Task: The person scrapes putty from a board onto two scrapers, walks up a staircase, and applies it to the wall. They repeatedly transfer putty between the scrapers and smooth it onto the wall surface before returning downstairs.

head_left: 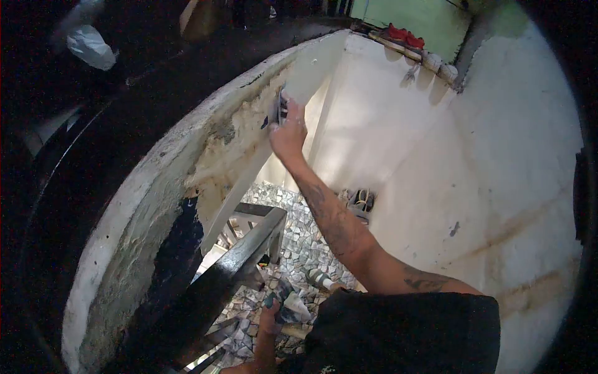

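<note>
My right hand (289, 132) is stretched out to the curved wall (233, 140), its fingers closed around a trowel (280, 107). The flat tool with a dark grip lies against the wall's patchy inner face, where pale filler meets rough, stained plaster. Low down near my body, my left hand (268, 319) is closed on something I cannot make out. Dark and teal parts show at its fingers, and a whitish piece (296, 308) lies just beside them.
A dark wooden railing (249, 246) rises at my left. Below is a mosaic stone floor (299, 230), with shoes (361, 201) by the white wall (380, 112). Red items (406, 36) sit on a ledge at the back. A white bag (91, 47) is at upper left.
</note>
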The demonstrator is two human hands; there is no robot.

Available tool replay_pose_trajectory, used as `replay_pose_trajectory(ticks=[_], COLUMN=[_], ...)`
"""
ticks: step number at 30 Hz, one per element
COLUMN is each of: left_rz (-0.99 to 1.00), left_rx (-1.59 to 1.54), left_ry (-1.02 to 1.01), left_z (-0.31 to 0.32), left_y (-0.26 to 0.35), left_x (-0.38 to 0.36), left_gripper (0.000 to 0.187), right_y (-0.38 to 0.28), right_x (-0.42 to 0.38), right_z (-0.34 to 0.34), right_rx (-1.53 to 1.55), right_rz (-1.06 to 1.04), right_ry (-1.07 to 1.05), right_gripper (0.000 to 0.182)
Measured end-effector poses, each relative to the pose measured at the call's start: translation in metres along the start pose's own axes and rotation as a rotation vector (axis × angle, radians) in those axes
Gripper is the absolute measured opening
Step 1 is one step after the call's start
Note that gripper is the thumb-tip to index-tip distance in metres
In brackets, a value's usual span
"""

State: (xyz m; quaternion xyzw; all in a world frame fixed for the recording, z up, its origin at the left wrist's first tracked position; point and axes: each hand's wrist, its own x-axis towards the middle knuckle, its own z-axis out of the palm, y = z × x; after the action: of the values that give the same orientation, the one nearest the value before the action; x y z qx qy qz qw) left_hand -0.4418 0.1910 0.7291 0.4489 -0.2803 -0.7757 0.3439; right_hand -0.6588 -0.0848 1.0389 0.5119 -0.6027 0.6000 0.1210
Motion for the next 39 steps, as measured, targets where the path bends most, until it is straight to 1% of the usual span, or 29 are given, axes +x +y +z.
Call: replay_pose_trajectory(ticks=[1, 2, 3, 4, 5, 7, 8, 9, 10, 11, 12, 13, 14, 15, 17, 19, 20, 21, 22, 23, 26, 27, 30, 33, 36, 39], left_rz=[-0.055, 0.076, 0.210, 0.212, 0.213, -0.053, -0.036, -0.022, -0.006, -0.021, -0.034, -0.049, -0.012, 0.025, 0.023, 0.015, -0.008, -0.031, -0.069, -0.099, -0.178, -0.197, -0.175, -0.150, -0.129, -0.102], left_rx=[-0.053, 0.228, 0.511, 0.488, 0.465, -0.187, -0.214, -0.240, -0.262, -0.165, -0.065, 0.039, -0.008, -0.060, -0.242, -0.411, -0.429, -0.447, -0.406, -0.375, -0.303, -0.257, -0.261, -0.257, -0.234, -0.198], left_ry=[0.010, -0.043, -0.096, -0.124, -0.153, -0.155, -0.156, -0.151, -0.143, -0.030, 0.078, 0.182, 0.186, 0.188, 0.124, 0.043, 0.045, 0.047, 0.096, 0.112, 0.101, 0.157, 0.129, 0.100, 0.074, 0.056], left_z=[-0.011, -0.028, -0.048, -0.045, -0.042, -0.010, -0.006, -0.003, -0.003, -0.004, -0.003, 0.000, 0.009, 0.023, 0.022, 0.021, 0.013, 0.009, -0.004, -0.008, -0.016, -0.020, -0.029, -0.027, -0.029, -0.027], left_y=[-0.017, -0.031, -0.043, -0.040, -0.037, 0.000, 0.004, 0.006, 0.008, 0.013, 0.021, 0.031, 0.044, 0.053, 0.044, 0.036, 0.025, 0.018, 0.003, 0.000, -0.007, -0.010, -0.020, -0.014, -0.012, -0.012], left_x=[0.010, 0.017, 0.025, 0.026, 0.026, 0.008, 0.010, 0.009, 0.006, 0.003, -0.002, -0.007, -0.014, -0.022, -0.016, -0.010, -0.008, -0.006, 0.000, 0.000, -0.002, 0.003, 0.004, 0.004, 0.009, 0.010], left_gripper=[0.017, 0.019, 0.020, 0.025, 0.031, 0.054, 0.054, 0.054, 0.054, 0.046, 0.038, 0.031, 0.032, 0.032, 0.035, 0.036, 0.037, 0.037, 0.037, 0.036, 0.034, 0.032, 0.031, 0.030, 0.029, 0.028], right_y=[-0.008, -0.015, -0.020, -0.023, -0.023, -0.013, 0.016, 0.060, 0.095, 0.130, 0.140, 0.176, 0.211, 0.227, 0.252, 0.311, 0.319, 0.311, 0.301, 0.277, 0.235, 0.231, 0.214, 0.172, 0.164, 0.151], right_x=[-0.009, -0.018, -0.028, -0.038, -0.046, -0.048, -0.044, -0.041, -0.011, 0.020, 0.058, 0.090, 0.117, 0.136, 0.163, 0.189, 0.186, 0.181, 0.177, 0.173, 0.160, 0.155, 0.140, 0.118, 0.103, 0.078], right_z=[-0.004, -0.009, -0.016, -0.024, -0.037, -0.068, -0.068, -0.063, -0.063, -0.063, -0.072, -0.061, -0.043, -0.033, -0.015, 0.037, 0.046, 0.049, 0.049, 0.045, 0.041, 0.038, 0.040, 0.023, 0.023, 0.026], right_rx=[-0.015, -0.029, 0.031, 0.090, 0.182, 0.372, 0.508, 0.645, 0.580, 0.518, 0.451, 0.416, 0.379, 0.382, 0.380, 0.321, 0.331, 0.341, 0.393, 0.445, 0.024, 0.090, 0.100, 0.198, 0.094, 0.067], right_rz=[-0.009, -0.017, -0.053, -0.092, -0.139, -0.229, -0.124, -0.012, 0.056, 0.128, 0.212, 0.248, 0.280, 0.274, 0.267, 0.211, 0.178, 0.145, 0.099, 0.048, 0.106, 0.122, 0.099, 0.150, 0.031, -0.034], right_ry=[-0.015, -0.028, -0.060, -0.093, -0.171, -0.330, -0.327, -0.325, -0.239, -0.157, -0.190, -0.177, -0.163, -0.159, -0.161, -0.070, -0.058, -0.045, -0.063, -0.080, -0.023, -0.074, -0.041, -0.098, -0.102, -0.044], right_gripper=[0.058, 0.058, 0.058, 0.058, 0.058, 0.058, 0.058, 0.058, 0.046, 0.035, 0.047, 0.045, 0.043, 0.043, 0.044, 0.044, 0.045, 0.046, 0.047, 0.049, 0.052, 0.051, 0.052, 0.056, 0.060, 0.062])
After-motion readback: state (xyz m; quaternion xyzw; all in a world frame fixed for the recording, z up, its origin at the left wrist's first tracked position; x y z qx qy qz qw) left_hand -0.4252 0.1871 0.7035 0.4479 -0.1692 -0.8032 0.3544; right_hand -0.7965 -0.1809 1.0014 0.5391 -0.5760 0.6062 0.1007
